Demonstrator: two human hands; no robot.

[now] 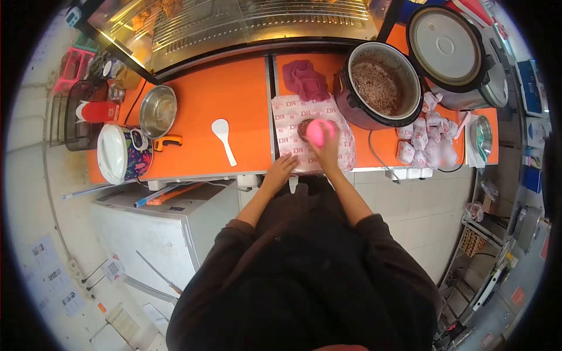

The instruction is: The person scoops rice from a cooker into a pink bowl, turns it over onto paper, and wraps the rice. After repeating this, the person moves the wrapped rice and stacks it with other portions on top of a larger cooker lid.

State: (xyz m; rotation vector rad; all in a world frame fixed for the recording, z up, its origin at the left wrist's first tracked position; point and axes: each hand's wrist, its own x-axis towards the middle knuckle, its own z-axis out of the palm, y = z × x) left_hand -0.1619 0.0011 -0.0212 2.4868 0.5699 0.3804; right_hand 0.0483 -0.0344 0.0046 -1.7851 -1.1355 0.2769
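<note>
My right hand (328,151) grips a small pink bowl (319,132), tilted over the wrapping paper. Beside the bowl's left edge shows a mound of brown rice (303,129), partly covered by it. Printed pink-and-white wrapping paper (287,109) lies beneath both. My left hand (283,169) rests on the paper's near left corner, its fingers stretched out and holding nothing. To the left lies a white rice paddle (222,138) on the orange counter (199,105). An open rice cooker (374,88) with brown rice inside stands right of the paper.
Several wrapped packets (427,140) are heaped at the right, below a second cooker with its lid (446,44) raised. A dark pink cloth (305,79) lies behind the paper. Leftward stand a steel bowl (158,111) and a floral container (136,155). A glass display case (257,26) borders the back.
</note>
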